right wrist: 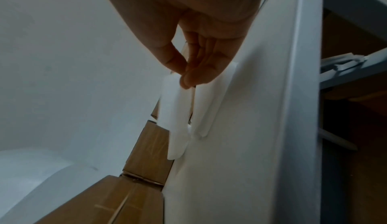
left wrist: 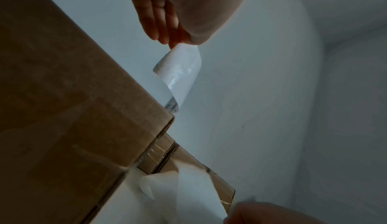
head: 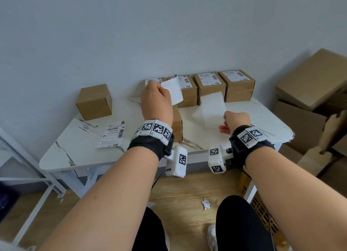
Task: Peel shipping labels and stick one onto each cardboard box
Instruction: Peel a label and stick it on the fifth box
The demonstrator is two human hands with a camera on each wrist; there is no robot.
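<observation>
Right hand (head: 237, 121): near, right of centre; thumb and fingertips pinch a blank white backing sheet (head: 213, 107) low over the table (head: 78, 145). Best laid on the backing already there, clear of the boxes.
Spare label (head: 112, 134): flat, near left, unpeeled.
Target box (head: 178, 123): centre, mostly hidden behind the left wrist; whether its top is bare cannot be seen.
Left hand (head: 156, 100): raised above it, fingers pinching the peeled label (head: 173, 91) by one edge, which curls. Land one edge first, square to the top, then smooth outward.
Bare box (head: 94, 101): far left, unlabelled.
Far row (head: 210, 85): boxes labelled on top.
</observation>
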